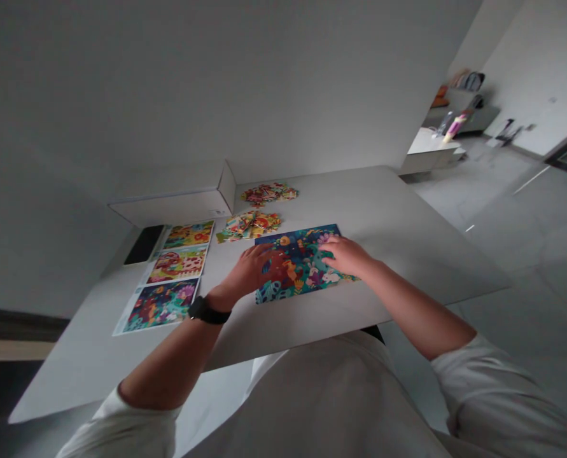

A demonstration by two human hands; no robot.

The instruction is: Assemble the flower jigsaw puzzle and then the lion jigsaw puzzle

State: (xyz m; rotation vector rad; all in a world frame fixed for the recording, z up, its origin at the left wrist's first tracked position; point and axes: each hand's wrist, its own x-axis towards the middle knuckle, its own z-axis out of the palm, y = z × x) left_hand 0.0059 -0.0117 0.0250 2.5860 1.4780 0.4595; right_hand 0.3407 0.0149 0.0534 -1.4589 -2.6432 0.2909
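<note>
A colourful, mostly blue and teal jigsaw puzzle point(302, 254) lies assembled on the white table point(392, 222) in front of me. My left hand point(252, 270), with a black watch on the wrist, rests flat on the puzzle's left part, fingers stretched out. My right hand point(345, 254) lies on the puzzle's right edge, fingers spread flat over the pieces. Neither hand holds anything that I can see.
Two piles of loose puzzle pieces point(249, 224) point(268, 193) lie behind the puzzle. A sheet with three printed pictures point(171, 277) lies to the left, beside a black phone point(144, 244). A white box point(178, 197) stands at the back left. The floor and a low shelf point(459, 117) are at right.
</note>
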